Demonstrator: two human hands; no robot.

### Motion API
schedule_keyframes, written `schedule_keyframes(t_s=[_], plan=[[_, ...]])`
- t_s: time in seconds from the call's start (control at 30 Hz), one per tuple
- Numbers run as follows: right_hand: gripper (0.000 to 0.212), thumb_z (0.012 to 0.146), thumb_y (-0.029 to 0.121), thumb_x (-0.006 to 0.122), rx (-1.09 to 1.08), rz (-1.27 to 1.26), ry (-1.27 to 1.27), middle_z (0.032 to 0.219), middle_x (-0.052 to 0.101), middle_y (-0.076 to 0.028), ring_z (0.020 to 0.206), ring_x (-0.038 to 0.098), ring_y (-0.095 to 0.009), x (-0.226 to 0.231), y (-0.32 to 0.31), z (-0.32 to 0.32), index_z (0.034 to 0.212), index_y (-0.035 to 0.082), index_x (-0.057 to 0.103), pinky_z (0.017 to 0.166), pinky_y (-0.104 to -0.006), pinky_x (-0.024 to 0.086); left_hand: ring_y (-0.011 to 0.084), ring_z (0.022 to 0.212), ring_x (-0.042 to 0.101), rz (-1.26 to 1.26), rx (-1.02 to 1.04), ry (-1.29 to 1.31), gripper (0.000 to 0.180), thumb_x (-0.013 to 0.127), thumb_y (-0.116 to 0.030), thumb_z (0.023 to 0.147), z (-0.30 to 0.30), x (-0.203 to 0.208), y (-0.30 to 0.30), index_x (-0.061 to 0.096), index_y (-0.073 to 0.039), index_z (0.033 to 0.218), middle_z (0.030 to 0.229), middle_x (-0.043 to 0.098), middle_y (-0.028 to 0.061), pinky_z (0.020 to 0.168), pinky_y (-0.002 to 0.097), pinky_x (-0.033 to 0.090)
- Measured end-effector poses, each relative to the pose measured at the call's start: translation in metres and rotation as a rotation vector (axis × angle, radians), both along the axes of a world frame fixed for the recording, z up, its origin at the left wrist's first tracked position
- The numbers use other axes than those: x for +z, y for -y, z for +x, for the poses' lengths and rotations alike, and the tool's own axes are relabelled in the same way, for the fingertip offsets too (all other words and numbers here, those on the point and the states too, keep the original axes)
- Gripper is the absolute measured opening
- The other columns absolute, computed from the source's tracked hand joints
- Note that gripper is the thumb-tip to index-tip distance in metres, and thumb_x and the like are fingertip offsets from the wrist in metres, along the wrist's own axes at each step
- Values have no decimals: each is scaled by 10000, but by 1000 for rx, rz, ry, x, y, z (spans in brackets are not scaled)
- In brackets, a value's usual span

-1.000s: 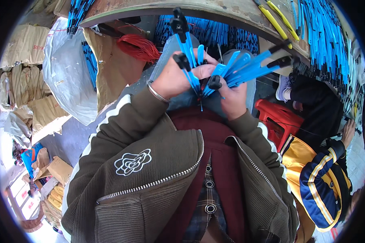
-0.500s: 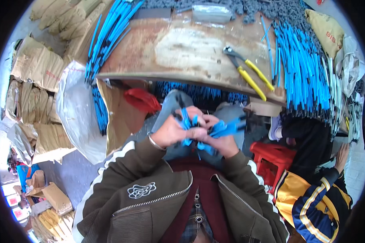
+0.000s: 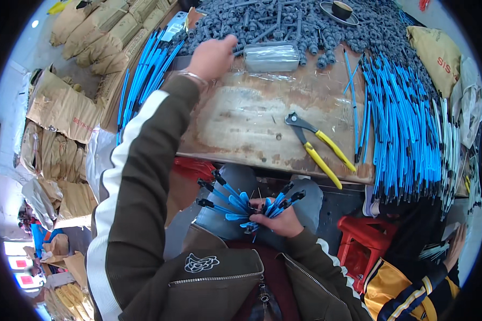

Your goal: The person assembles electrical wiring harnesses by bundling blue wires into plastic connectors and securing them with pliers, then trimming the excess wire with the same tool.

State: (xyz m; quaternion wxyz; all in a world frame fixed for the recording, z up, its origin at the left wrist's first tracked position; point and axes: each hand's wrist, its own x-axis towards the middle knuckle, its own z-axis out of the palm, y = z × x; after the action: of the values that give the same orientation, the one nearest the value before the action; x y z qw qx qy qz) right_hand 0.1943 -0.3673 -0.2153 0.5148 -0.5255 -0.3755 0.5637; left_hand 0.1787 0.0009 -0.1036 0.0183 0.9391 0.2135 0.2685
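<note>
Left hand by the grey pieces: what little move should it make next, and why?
Perhaps pinch one of the grey pieces: the left hand is at their near edge, while the right hand holds the blue strips.

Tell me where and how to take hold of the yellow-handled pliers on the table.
Grip the pliers around both yellow handles, coming from the person's side, slightly right. They lie flat with the handles splayed, the ends pointing toward the near edge of the table and the dark head facing away, so the handles look the easiest part to grasp.
</note>
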Motion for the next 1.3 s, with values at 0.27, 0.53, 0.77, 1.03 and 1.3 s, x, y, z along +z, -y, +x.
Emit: schedule_keyframes(t_s=[0.27,0.53,0.77,1.03,1.3], plan=[[347,710,92,752,-47,91,51,756,593,-2,690,533,-62,-2,-2,1,1030,22,636,651,-241,458,330,754,606,244,171,-241,222,536,-121,752,37,-21,-17,462,-73,955,747,607,137,634,448,480],[319,710,108,748,-116,181,94,753,651,-46,681,566,-62,-1,12,-12,1004,38,648,647,-254,480,218,695,613,-374,180,307,567,557,-29,742,-27,45,33,351,-73,1268,703,582,103,594,344,486],[337,696,63,746,-39,100,136,843,610,-16,778,556,-78,25,22,-19,1012,30,635,696,-254,464,98,688,534,-1391,-357,527,539,544,34,780,-135,4,178,364,-53,1280,831,553,36,619,228,443],[344,668,85,773,139,188,231,861,634,-28,785,581,-102,23,15,-35,981,27,644,721,-260,465,101,808,541,-1572,-444,253,458,607,-23,811,-180,-72,235,462,-46,1245,909,540,32,721,231,450],[356,663,38,762,2,194,87,900,642,-61,810,603,-118,18,24,-38,980,-14,609,719,-260,485,147,826,591,-1658,-652,268,381,617,-6,780,-166,-63,242,512,25,1144,957,568,84,753,269,496]])
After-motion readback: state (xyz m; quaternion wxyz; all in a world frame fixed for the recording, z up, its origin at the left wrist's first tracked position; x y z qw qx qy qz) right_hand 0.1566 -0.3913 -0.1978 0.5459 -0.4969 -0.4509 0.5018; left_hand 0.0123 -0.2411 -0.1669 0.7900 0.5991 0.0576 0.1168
